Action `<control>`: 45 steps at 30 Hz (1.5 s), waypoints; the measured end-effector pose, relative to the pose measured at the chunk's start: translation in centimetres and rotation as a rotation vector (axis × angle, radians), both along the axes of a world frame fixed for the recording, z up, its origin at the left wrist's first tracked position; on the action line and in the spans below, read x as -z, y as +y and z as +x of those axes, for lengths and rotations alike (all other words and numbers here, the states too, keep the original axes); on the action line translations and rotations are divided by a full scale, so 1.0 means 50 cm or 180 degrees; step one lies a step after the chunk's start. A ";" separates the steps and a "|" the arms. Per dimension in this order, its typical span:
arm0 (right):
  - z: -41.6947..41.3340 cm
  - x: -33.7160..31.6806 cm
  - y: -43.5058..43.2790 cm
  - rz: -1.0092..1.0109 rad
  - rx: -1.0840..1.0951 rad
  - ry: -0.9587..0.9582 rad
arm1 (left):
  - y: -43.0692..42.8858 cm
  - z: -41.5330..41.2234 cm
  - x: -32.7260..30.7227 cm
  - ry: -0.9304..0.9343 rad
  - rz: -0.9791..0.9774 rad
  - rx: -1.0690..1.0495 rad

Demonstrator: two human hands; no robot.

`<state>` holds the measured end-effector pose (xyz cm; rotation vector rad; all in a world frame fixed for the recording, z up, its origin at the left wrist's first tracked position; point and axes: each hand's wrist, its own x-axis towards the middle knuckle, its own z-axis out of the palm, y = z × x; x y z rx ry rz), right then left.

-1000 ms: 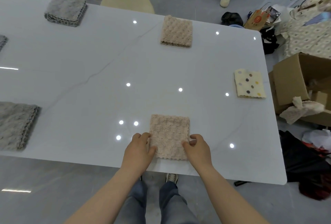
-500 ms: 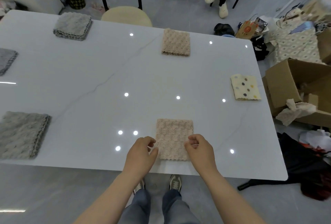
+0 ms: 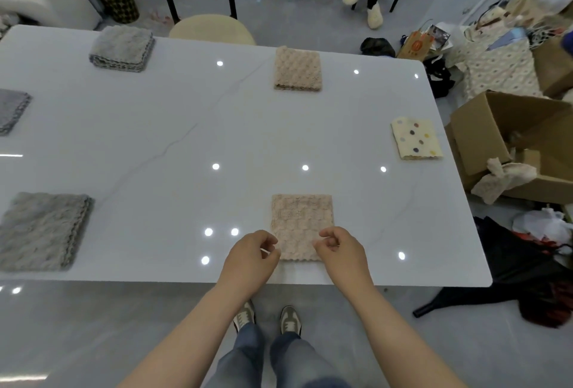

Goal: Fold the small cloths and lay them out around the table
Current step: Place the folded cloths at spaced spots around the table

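Observation:
A folded beige cloth point(image 3: 302, 223) lies flat near the front edge of the white table point(image 3: 186, 127). My left hand point(image 3: 251, 259) hovers at its near left corner and my right hand point(image 3: 339, 253) at its near right corner. Both have loosely curled fingers and hold nothing. Around the table lie other folded cloths: a beige one point(image 3: 297, 69) at the far side, a cream dotted one point(image 3: 415, 142) at the right edge, and grey ones at the far left point(image 3: 122, 48), the left edge point(image 3: 11, 110) and the near left point(image 3: 42, 229).
An open cardboard box point(image 3: 483, 127) stands on the floor right of the table, with a crumpled beige cloth point(image 3: 502, 178) hanging over its flap. A cream chair point(image 3: 212, 29) is tucked in at the far side. Bags and clutter cover the floor at right.
Both hands have let go of the near beige cloth's front corners and lifted slightly back toward me. The cloth stays flat. The camera view has tilted up and back.

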<state>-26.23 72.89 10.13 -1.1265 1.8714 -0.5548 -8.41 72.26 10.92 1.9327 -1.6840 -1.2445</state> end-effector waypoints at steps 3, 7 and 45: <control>-0.019 -0.006 0.000 0.0026 -0.0140 -0.0028 | 0.016 -0.020 -0.005 0.0025 -0.0018 -0.0122; -0.034 -0.010 0.004 -0.0001 -0.0299 -0.0132 | 0.038 -0.036 -0.008 -0.0007 0.0012 -0.0318; 0.625 -0.003 0.078 0.0143 -0.1261 -0.0051 | 0.204 0.607 0.009 -0.0023 0.0015 -0.1276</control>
